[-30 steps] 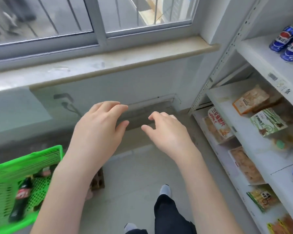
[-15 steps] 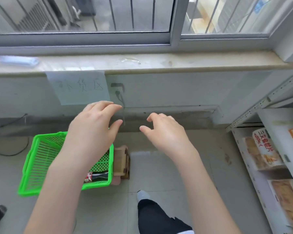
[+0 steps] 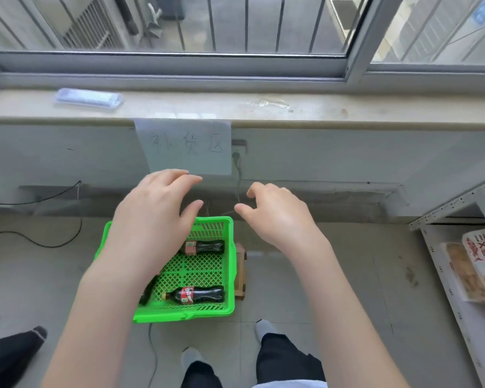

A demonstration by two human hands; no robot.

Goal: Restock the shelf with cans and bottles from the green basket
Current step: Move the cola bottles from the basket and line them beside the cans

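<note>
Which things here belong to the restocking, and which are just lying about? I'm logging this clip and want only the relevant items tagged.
Belongs to the job:
green basket
near cola bottle
far cola bottle
shelf
left hand and right hand, both empty

Just lying about:
plastic packet on the windowsill
paper sign
floor cable
wooden block beside the basket

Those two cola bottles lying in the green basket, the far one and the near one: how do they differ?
The far bottle lies by the basket's back wall with its neck end hidden behind the left hand; the near bottle lies by the front rim in full view, cap pointing left. The far bottle's label looks paler, with a green patch; the near one's is bright red. Both are dark, lying on their sides, and untouched.
</note>
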